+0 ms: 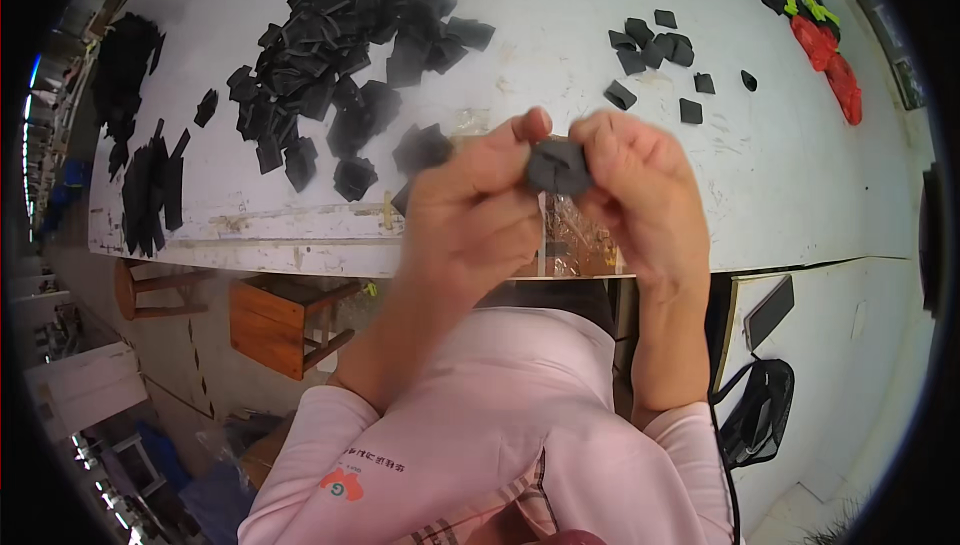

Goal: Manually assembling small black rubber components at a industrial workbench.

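Note:
Between my two hands, above the table's near edge, is a small black fabric piece (558,169), folded, with a crease across its face. My left hand (470,210) has its fingers curled at the left side of the piece, its thumb pointing up beside it. At the right side, my right hand (640,170) pinches the piece between thumb and fingers. Beyond my left hand lies a large heap of similar black pieces (330,45). Several small folded black pieces (650,45) lie loosely grouped beyond my right hand.
The white table (800,185) spans the view. Black strips (150,190) lie at its left end. Red bundles (828,63) and black-and-yellow items sit at the far right. Wooden stools (268,325) stand below the left edge; a black mesh bag (765,410) hangs at the lower right.

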`<state>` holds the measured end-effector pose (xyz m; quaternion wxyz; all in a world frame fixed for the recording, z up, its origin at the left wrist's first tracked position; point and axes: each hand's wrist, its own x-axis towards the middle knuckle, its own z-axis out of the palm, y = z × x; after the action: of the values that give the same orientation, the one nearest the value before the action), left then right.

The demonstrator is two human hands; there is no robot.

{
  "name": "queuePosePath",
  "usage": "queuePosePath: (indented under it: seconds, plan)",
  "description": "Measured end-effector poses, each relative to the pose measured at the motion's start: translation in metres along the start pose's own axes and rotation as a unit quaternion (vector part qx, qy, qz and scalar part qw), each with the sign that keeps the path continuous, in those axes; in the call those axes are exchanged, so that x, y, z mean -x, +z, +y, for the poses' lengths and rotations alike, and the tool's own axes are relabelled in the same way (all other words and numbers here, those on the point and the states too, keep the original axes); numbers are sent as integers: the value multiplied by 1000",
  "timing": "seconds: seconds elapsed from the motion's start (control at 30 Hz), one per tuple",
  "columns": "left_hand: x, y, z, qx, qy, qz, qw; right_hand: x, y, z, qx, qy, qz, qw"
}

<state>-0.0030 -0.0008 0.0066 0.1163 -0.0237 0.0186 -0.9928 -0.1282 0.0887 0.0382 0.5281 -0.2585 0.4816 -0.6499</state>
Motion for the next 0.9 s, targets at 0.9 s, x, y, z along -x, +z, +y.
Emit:
queuePosePath:
  seconds: [0.9]
  plan:
    - [-11, 7, -4, -755, 369, -10, 542, 9, -7, 28, 376, -369, 106, 844]
